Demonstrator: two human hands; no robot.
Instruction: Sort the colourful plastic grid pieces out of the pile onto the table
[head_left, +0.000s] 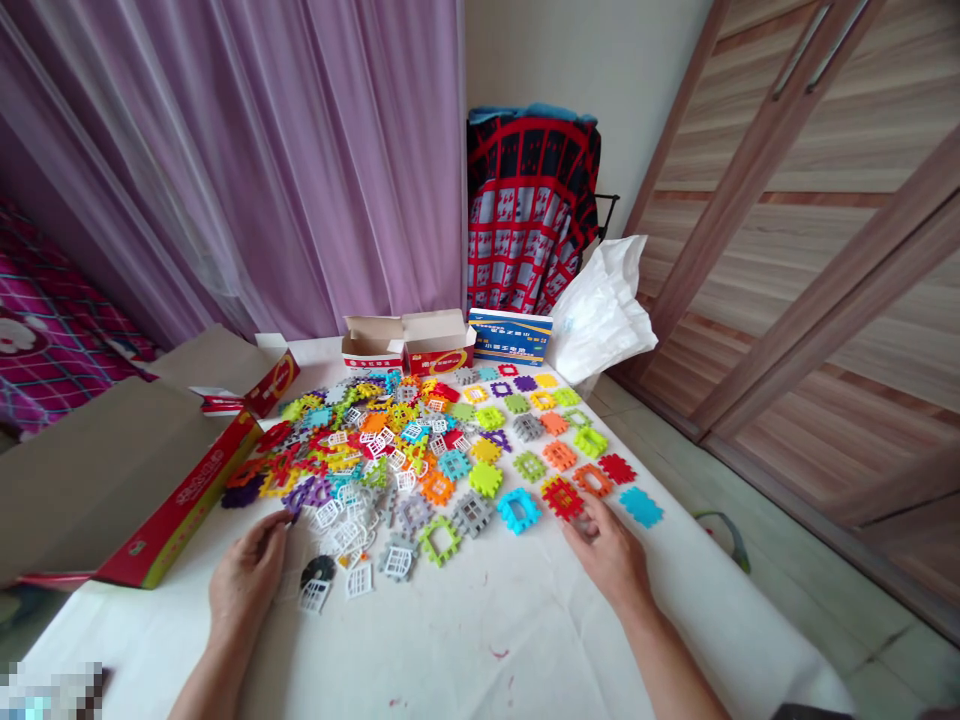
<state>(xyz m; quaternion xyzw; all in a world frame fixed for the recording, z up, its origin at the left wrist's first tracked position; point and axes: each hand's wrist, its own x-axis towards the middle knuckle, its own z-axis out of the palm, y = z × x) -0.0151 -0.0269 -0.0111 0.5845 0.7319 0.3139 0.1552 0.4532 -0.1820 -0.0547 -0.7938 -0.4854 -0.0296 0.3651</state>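
My right hand point(609, 548) has its thumb and fingers at the near edge of a red interlocking building block point(561, 497) with yellowish detail in its middle. Close by lie a blue frame-shaped block point(519, 511), an orange frame block point(592, 480) and a flat blue block point(641, 507). My left hand point(249, 568) is closed, fingertips pinched together at the near left edge of the block pile point(330, 450). Purple pieces point(298, 497) lie just beyond those fingertips; what they hold, if anything, is hidden. White lattice window pieces point(360, 580) lie to the right of this hand.
A large open red box point(180, 500) stands at the left, with a smaller open box point(274, 380) behind it. Two open red boxes point(439, 358), a blue box point(511, 338) and a white plastic bag point(604, 310) line the far edge of the white-covered table point(450, 640).
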